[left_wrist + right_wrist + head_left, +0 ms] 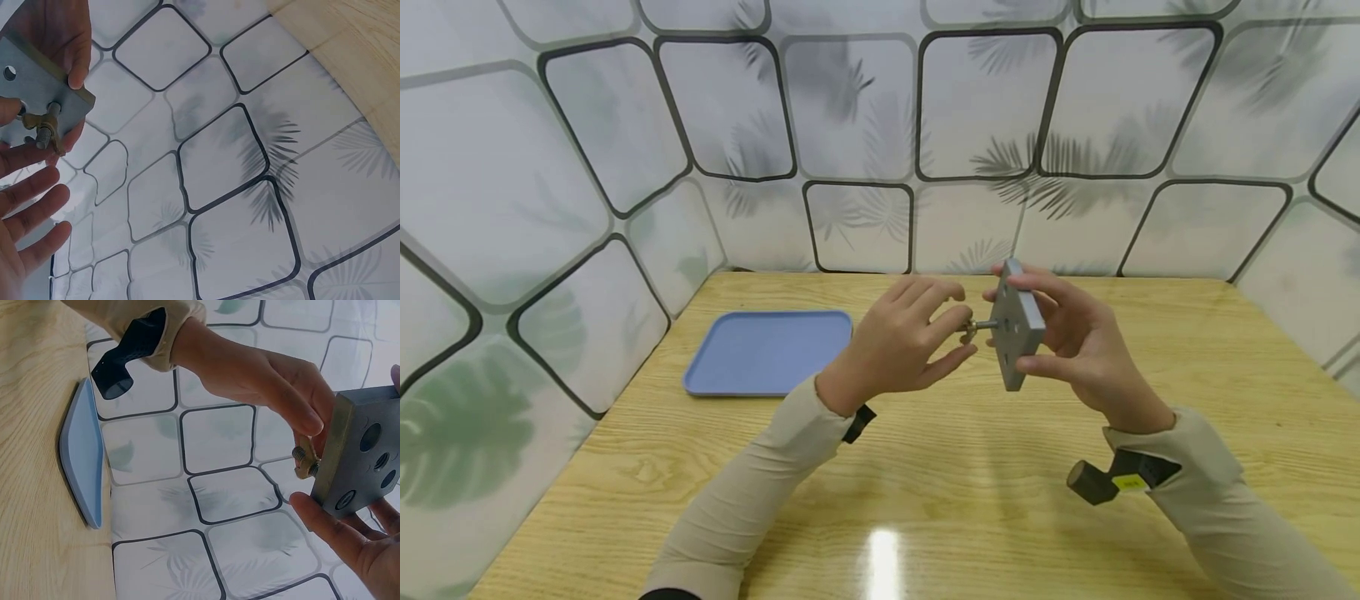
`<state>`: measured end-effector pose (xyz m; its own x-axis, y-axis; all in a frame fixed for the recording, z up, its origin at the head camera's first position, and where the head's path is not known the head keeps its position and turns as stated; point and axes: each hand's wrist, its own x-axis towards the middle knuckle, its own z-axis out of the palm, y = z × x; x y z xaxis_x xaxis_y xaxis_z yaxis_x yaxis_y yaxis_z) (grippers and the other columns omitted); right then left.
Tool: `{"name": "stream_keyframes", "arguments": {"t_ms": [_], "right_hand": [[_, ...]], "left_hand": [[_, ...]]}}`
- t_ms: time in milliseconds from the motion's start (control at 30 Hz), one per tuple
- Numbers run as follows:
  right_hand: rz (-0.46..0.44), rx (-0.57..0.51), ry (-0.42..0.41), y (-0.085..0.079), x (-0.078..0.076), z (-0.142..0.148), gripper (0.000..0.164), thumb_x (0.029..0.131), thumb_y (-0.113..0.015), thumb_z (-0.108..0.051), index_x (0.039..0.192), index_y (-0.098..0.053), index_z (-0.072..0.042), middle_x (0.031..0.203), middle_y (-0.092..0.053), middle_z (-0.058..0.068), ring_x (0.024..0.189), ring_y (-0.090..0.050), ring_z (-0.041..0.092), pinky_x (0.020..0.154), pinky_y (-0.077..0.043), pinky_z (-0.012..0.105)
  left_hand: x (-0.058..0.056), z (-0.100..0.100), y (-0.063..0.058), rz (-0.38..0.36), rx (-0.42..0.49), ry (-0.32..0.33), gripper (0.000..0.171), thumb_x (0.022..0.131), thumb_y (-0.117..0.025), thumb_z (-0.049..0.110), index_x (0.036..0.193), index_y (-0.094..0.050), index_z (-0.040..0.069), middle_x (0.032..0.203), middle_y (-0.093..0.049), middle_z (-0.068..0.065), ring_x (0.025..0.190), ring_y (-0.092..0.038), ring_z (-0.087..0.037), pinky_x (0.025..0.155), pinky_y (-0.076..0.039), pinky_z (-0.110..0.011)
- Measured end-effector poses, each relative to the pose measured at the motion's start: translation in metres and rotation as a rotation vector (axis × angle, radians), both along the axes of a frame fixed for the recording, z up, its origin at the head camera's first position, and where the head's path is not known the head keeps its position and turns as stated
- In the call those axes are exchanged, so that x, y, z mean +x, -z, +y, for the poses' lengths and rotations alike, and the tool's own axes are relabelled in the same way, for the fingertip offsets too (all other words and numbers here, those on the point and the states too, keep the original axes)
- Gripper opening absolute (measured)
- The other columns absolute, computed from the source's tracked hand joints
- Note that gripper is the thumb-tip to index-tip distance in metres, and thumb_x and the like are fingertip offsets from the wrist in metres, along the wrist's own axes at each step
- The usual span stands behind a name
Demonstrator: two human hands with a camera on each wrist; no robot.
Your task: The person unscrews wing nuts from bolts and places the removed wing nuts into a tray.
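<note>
Above the table, a thick grey metal plate [1018,325] with several holes is held on edge by my right hand [1086,333], thumb on the near edge and fingers at the far side. A threaded bolt [45,136] sticks out of its left face, carrying a brass wing nut [39,122]. My left hand [910,337] is at the wing nut, thumb and index finger about its wings, the other fingers spread loosely. In the right wrist view, left fingertips touch the wing nut [306,461] close to the plate [359,450].
A blue tray [767,354] lies on the wooden table [925,492], left of the hands. Patterned cloth walls [865,108] with dark outlines and leaf prints enclose the table at the back and sides. Each wrist bears a dark camera mount [1112,479].
</note>
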<state>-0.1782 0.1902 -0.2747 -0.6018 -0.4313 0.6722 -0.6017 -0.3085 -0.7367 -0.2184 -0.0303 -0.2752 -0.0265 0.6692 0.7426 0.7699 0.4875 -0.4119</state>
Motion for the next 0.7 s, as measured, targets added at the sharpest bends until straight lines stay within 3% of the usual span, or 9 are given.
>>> {"name": "stream_keyframes", "arguments": {"t_ms": [167,467,700], "right_hand": [[-0.001,-0.002,0.003,0.0002,0.0003,0.0002,0.063,0.079,-0.068,0.006,0.137,-0.047,-0.007,0.145,-0.042,0.011,0.125,-0.050,0.025,0.092,-0.050,0.032],[0.015,-0.010,-0.011,0.0022,-0.0008,-0.0033,0.062,0.079,-0.069,0.004,0.135,-0.047,-0.003,0.144,-0.041,0.016,0.123,-0.050,0.028,0.089,-0.052,0.032],[-0.003,0.012,0.020,0.0039,-0.0010,-0.0026,0.062,0.079,-0.070,0.002,0.137,-0.046,-0.004,0.146,-0.039,0.016,0.125,-0.050,0.026,0.090,-0.051,0.032]], "left_hand": [[-0.0011,0.0003,0.0012,-0.012,-0.017,-0.032,0.025,0.086,-0.064,0.036,0.092,-0.064,0.012,0.101,-0.062,-0.007,0.095,-0.059,-0.022,0.088,-0.048,-0.035],[-0.0039,0.0011,0.0017,0.029,0.083,-0.094,0.016,0.085,-0.065,0.027,0.089,-0.065,0.011,0.097,-0.064,-0.006,0.090,-0.061,-0.022,0.085,-0.049,-0.034],[-0.0024,0.0007,0.0012,0.041,0.096,-0.188,0.015,0.087,-0.061,0.028,0.088,-0.065,0.013,0.090,-0.063,-0.003,0.086,-0.058,-0.020,0.086,-0.047,-0.035]]}}
